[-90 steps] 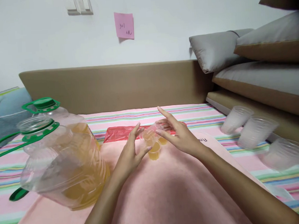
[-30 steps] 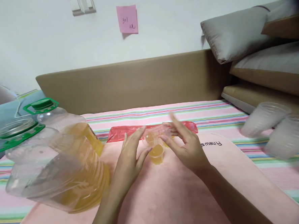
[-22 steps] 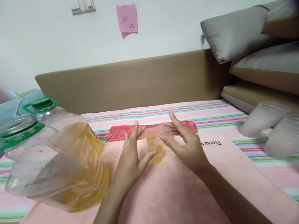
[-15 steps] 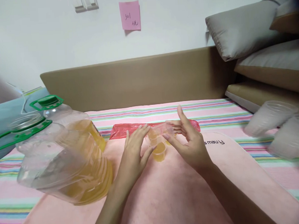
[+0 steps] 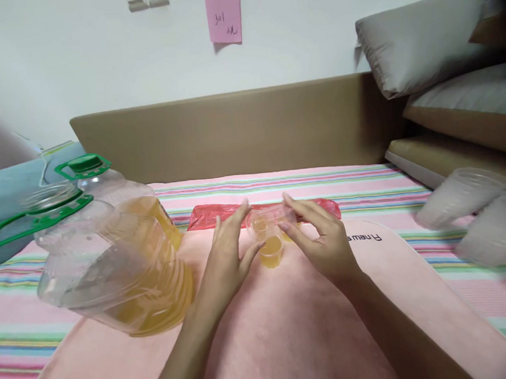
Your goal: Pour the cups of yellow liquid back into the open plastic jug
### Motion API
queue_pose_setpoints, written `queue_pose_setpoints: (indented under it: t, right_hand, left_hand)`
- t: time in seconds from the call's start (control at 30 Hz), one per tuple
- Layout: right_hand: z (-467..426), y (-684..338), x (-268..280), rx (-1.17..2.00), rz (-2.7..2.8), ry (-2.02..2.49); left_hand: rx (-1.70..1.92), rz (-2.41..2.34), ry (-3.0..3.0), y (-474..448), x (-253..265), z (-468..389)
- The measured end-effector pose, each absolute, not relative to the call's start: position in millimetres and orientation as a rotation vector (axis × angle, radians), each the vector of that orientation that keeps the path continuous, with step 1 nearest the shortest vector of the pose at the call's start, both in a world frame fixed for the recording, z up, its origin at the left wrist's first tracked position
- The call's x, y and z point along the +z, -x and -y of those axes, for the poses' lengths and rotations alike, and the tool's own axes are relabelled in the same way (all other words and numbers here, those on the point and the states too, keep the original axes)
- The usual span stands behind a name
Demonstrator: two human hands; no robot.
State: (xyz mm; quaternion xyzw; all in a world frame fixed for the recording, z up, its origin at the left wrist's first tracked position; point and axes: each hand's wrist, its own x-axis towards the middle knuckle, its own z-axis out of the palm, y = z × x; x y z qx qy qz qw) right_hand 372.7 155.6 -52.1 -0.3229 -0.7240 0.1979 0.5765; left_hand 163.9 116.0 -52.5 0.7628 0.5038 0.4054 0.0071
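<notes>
I see both hands in the middle of the frame, meeting over a pink towel [image 5: 287,330]. My left hand [image 5: 229,254] is open with the fingers straight up, and its thumb touches the small clear cup of yellow liquid [image 5: 270,251] that stands on the towel. My right hand [image 5: 324,239] pinches a second little clear cup [image 5: 268,220] by its rim, finger on top and thumb below, so that cup is tipped on its side just above the full one. The tipped cup looks to have a bit of yellow in it, but it is too blurry to be sure. Just behind the hands, a red plastic bag [image 5: 207,215] lies flat across the striped sheet [image 5: 355,180]. In the left part of the frame two big clear jugs stand close together. The near jug [image 5: 112,272] leans over with no cap, and yellow oil sits low in it. The far jug [image 5: 125,200] stands behind it with a green cap on. At the right edge of the frame I see two blurry plastic cups [image 5: 463,196] lying on their sides. In the upper right are grey pillows [image 5: 419,36]. At the top middle, a pink sticky note [image 5: 223,17] is on the white wall.
</notes>
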Motion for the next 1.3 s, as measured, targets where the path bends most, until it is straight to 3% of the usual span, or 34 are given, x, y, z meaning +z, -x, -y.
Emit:
queue_pose_setpoints:
  t: [1.3]
  right_hand:
    - [-155.2, -369.6, -52.0, 0.555, 1.683, 0.798]
  left_hand:
    - [1.195, -1.624, -2.458, -164.7, -52.8, -116.7]
